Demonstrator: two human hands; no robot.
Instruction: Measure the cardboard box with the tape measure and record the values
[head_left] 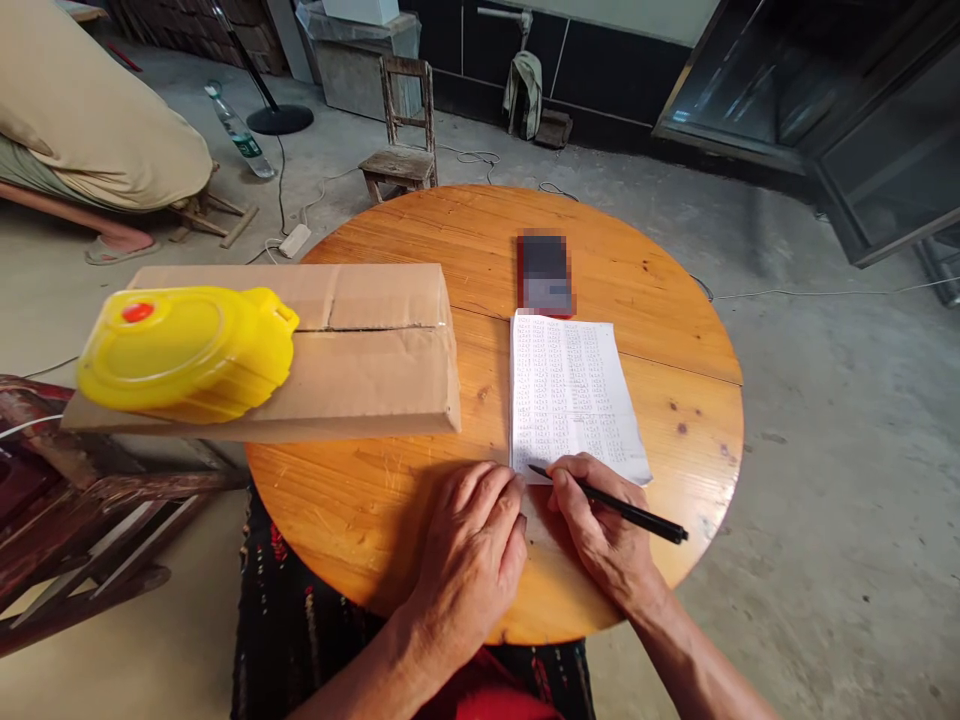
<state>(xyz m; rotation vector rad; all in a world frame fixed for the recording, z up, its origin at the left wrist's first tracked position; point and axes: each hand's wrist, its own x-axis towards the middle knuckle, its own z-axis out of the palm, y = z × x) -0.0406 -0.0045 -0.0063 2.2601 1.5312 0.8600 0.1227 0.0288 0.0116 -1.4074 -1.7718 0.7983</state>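
Here, right fingers (579, 468) grip a pen (637, 514) over paper (574, 400); left fingers (491, 488) lie loosely extended.

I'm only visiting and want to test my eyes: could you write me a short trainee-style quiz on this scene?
1. Which hand has the black pen in its grip?
2. True or false: the paper carries rows of writing.
3. What is the top of the round table made of? A) glass B) wood C) metal

Key: 1. The right hand. 2. True. 3. B.
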